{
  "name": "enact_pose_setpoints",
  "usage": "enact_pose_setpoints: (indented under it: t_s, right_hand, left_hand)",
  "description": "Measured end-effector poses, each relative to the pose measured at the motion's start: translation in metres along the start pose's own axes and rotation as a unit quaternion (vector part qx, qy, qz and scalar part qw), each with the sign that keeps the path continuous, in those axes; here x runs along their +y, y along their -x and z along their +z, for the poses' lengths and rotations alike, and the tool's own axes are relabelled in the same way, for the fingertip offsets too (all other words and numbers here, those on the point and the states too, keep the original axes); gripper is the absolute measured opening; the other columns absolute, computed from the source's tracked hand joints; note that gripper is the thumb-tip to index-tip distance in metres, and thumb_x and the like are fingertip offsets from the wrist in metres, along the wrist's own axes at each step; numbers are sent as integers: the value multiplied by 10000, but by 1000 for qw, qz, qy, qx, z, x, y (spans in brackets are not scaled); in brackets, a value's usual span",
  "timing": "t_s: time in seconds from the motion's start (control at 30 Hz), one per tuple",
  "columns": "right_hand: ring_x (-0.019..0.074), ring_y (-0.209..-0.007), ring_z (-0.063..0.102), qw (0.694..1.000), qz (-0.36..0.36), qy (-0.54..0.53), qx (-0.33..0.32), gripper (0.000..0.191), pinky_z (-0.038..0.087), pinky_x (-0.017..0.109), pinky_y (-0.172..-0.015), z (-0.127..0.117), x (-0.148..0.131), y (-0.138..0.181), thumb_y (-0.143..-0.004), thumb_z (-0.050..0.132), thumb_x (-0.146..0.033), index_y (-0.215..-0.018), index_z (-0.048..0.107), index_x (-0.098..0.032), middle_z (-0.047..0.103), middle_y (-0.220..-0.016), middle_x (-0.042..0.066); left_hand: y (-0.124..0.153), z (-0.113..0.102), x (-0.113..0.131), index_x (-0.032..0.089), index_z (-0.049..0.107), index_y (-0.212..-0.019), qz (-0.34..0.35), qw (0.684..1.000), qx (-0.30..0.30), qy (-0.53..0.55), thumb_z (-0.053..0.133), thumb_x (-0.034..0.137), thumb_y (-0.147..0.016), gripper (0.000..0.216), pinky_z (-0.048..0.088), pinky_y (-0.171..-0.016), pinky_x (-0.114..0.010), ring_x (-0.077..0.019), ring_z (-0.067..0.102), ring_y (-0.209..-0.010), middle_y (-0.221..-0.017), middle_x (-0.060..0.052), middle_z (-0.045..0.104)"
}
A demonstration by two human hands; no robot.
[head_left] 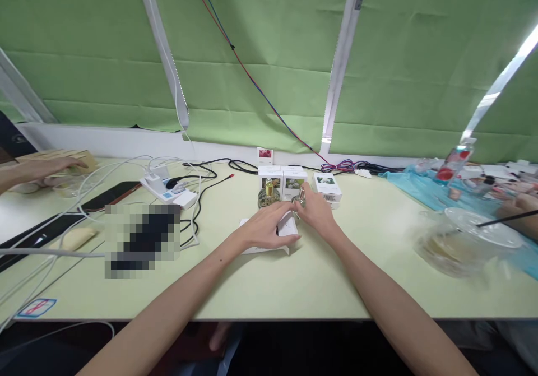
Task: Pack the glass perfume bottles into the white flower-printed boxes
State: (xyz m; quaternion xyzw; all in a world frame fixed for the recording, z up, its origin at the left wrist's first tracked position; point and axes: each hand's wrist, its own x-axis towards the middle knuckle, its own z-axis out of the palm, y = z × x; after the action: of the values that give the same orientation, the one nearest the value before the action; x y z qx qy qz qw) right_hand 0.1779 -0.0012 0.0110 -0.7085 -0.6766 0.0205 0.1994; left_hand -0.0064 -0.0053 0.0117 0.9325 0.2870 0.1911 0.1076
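My right hand [315, 212] is closed around a small clear bottle with a shiny metallic cap [301, 195], low over the table. Just left of it, my left hand [267, 227] lies over a white carton [288, 226], its thumb stretched apart from the fingers. Part of the carton is hidden beneath that hand. Behind my hands, white boxes with flower pictures [290, 182] stand in a group. A round glass bottle with a gold cap [269, 191] is in front of them. Another white flower box [328, 188] sits to the right.
White cables and a power strip [162, 188] lie on the left, near a pixelated dark patch. Another person's hand [63, 166] reaches in at far left. At right are a blurred clear container [462, 241], a blue cloth [412, 182] and a clear bottle [456, 160].
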Motion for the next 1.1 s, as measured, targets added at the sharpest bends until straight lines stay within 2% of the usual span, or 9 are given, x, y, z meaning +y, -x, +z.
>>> enact_pose_setpoints:
  t_s: [0.17,0.33,0.53,0.7,0.87,1.1]
  right_hand:
    - [304,-986,689,1000,3,-6,8,401,432,312,-701,0,0,1,-950,479,-273,-1335,424,-176,726,-1031,113]
    - [311,-1012,688,1000,9,-5,9,442,449,329,-742,1,-1,0,-949,481,-285,-1367,383,-182,726,-1047,122]
    - [311,-995,685,999,20,-22,12,445,449,339,-746,-1,2,-1,-948,463,-277,-1373,376,-177,723,-1039,130]
    - [301,-998,679,998,36,-46,24,421,438,327,-745,0,6,-4,-935,491,-291,-1336,408,-195,721,-1041,120]
    - [294,-985,674,995,37,-77,41,394,426,320,-733,1,6,-4,-920,515,-308,-1295,442,-209,721,-1026,98]
    - [280,-902,675,990,37,-121,63,373,408,305,-702,-3,0,1,-916,492,-295,-1280,479,-214,721,-905,63]
  left_hand:
    - [0,-5,-3,296,507,-1336,-8,1000,24,11,464,492,-975,413,497,-797,-335,-176,593,-815,-1157,-58,528]
    - [-1,-6,-4,282,534,-1270,-22,999,34,18,340,470,-1027,364,502,-848,-361,-155,573,-793,-1176,-67,443]
    - [-4,-6,-1,223,466,-1088,-59,996,55,29,444,480,-970,283,490,-739,-353,-140,503,-702,-1164,-75,443]
    - [-5,-3,-5,227,389,-980,-65,997,45,4,614,504,-839,384,441,-677,-337,-167,466,-729,-1007,-41,457]
    - [-5,1,-11,233,357,-935,-84,996,35,9,593,459,-834,341,404,-657,-331,-173,442,-707,-881,-9,477]
    - [-6,2,-12,240,316,-883,-103,994,42,0,532,296,-823,231,406,-687,-342,-196,464,-751,-879,-20,493]
